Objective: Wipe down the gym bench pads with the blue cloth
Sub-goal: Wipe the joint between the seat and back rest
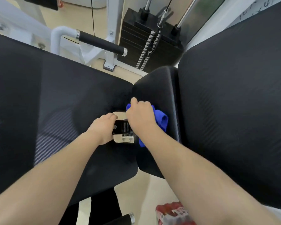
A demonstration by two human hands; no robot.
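1. My right hand [140, 115] is curled around the bunched bright blue cloth [161, 119], pressing it against the small black padded wedge [154, 85] at the bench hinge.
2. Just left of that wedge, my left hand [102, 127] rests over the black-and-white metal hinge bracket [122, 129]; its fingertips are hidden, so I cannot tell whether they grip it.
3. Left of the wedge lies the wide black textured seat pad [55, 98]; right of it, the long black back pad [234, 103].
4. Beyond the wedge stands the black weight stack [144, 46].
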